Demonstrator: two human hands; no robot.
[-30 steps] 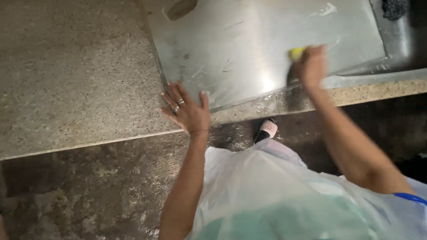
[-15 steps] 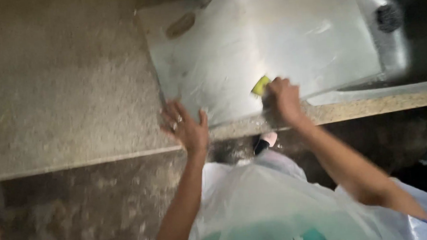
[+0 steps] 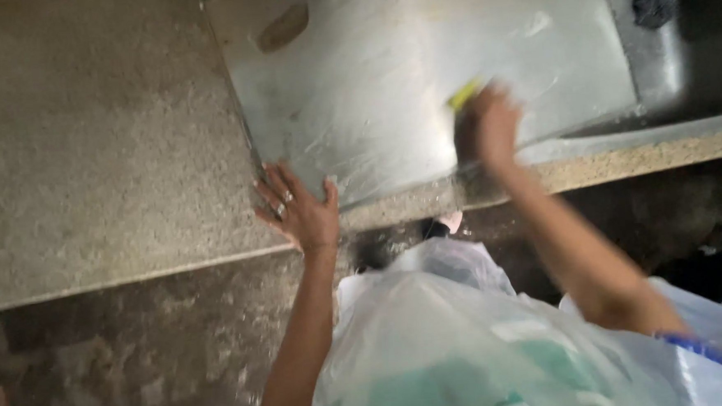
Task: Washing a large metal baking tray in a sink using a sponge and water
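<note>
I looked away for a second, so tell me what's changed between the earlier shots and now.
The right hand, gripping the yellow sponge, swept left along the wet metal drainboard, then back out to the right and further up the sheet. The left hand stayed flat on the stone counter at the drainboard's corner.

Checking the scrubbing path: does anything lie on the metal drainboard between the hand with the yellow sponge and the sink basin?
Nothing visible does: the drainboard is bare between the right hand with the sponge and the basin.
</note>
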